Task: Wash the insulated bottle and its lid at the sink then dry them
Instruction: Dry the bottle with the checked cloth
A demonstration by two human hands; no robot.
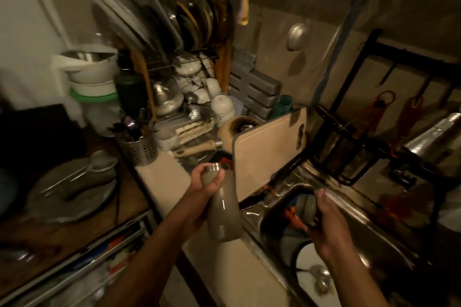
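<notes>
My left hand (202, 183) grips the neck of the grey insulated bottle (224, 212), held upright above the counter just left of the sink; its steel mouth is uncovered. My right hand (324, 217) holds the round grey lid (308, 207) over the steel sink (354, 212). The lid is partly hidden by my fingers. The frame is dim and blurred.
A beige cutting board (269, 149) leans at the sink's left rim. A white plate (308, 264) with a spoon lies in the basin. A packed dish rack (174, 40), a utensil holder (137, 147) and a plate with a spoon (72, 189) crowd the left counter.
</notes>
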